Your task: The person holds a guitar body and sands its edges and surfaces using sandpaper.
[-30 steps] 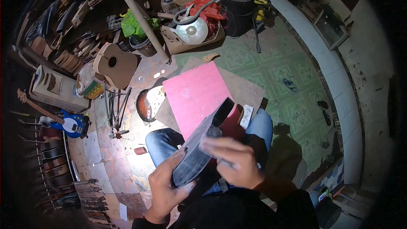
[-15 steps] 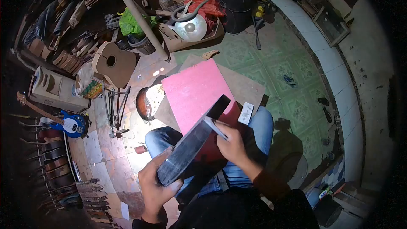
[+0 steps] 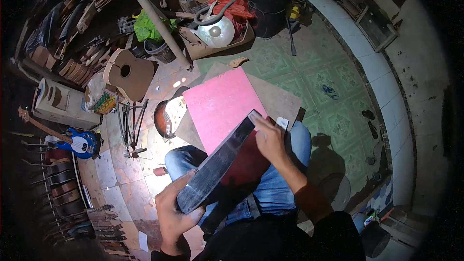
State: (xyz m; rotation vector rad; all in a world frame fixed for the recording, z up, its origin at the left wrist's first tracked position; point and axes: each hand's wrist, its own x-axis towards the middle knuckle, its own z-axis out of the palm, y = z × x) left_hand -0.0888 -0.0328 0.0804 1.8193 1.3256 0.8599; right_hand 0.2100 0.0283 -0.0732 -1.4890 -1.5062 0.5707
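A long dark block-like piece (image 3: 217, 164) with a scuffed, greyish edge is tilted above the lap. My left hand (image 3: 174, 208) grips its lower end, thumb underneath. At the upper end, my right hand (image 3: 271, 140) has its fingers pressed together against the edge; whatever lies beneath them is too small to make out now. Beyond the piece lies a pink board (image 3: 222, 99) on top of a brown board (image 3: 282, 94). A white ridged block (image 3: 282, 123) rests beside the right knee, partly behind my right hand.
A sunburst guitar body (image 3: 162, 118) lies left of the boards. Farther left are a metal stand (image 3: 128, 125), a blue bass guitar (image 3: 83, 142) and an acoustic guitar body (image 3: 128, 75). A black bucket (image 3: 267, 12) and a pole (image 3: 157, 19) stand ahead.
My right hand has moved along the dark piece from its middle to its upper end. My left hand and the lower end have shifted slightly down and left.
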